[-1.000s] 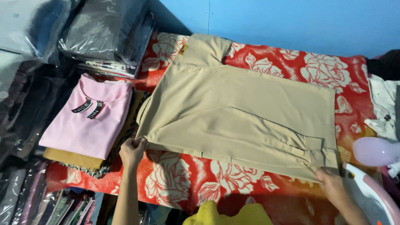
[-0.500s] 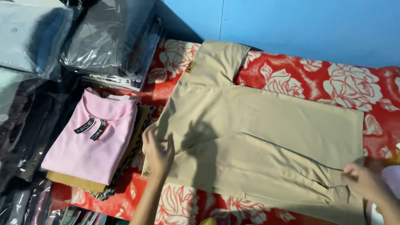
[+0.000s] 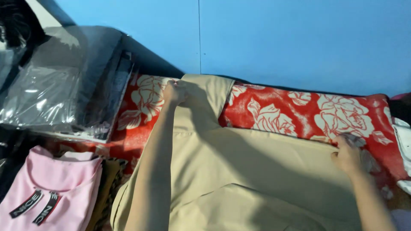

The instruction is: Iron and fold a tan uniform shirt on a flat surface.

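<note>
A beige shirt (image 3: 257, 179) lies spread on a red cloth with white roses (image 3: 308, 115). Its sleeve (image 3: 209, 98) reaches toward the blue wall. My left hand (image 3: 175, 92) is stretched far forward and pinches the sleeve's left edge near its end. My right hand (image 3: 347, 154) rests on the shirt's upper right edge, fingers closed on the fabric there.
A stack of garments in clear plastic bags (image 3: 55, 98) fills the left side. A folded pink top (image 3: 47, 192) lies at lower left on other folded clothes. A blue wall (image 3: 278, 38) backs the surface. White fabric (image 3: 402, 141) shows at the right edge.
Both hands have moved from the shirt's near edge to its far side: the left hand up to the sleeve end, the right up to the far right edge. The camera has moved closer.
</note>
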